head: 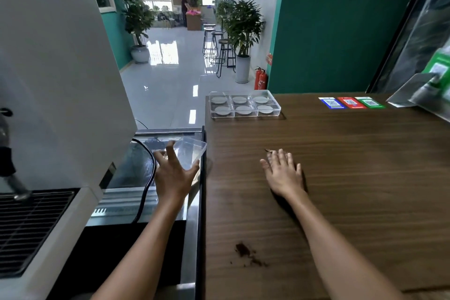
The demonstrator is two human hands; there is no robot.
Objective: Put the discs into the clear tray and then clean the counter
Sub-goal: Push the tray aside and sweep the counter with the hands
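Note:
A clear tray [277, 103] with six compartments stands at the far left corner of the wooden counter [341, 178]. A grey disc [223, 110] lies in each compartment. My left hand [174, 175] holds a clear plastic lid [191, 152] just off the counter's left edge, fingers spread around its near side. My right hand [283, 172] lies flat on the counter with straight fingers, and a small brown scrap [269, 151] shows at its fingertips. A patch of dark brown crumbs [246, 252] lies on the counter near my forearms.
A white coffee machine [48, 92] with a black drip grille fills the left side, a black cable [148, 173] running beside it. Three QR stickers [350, 102] and a plastic-wrapped stand [428, 90] sit at the counter's far right. A green wall rises behind.

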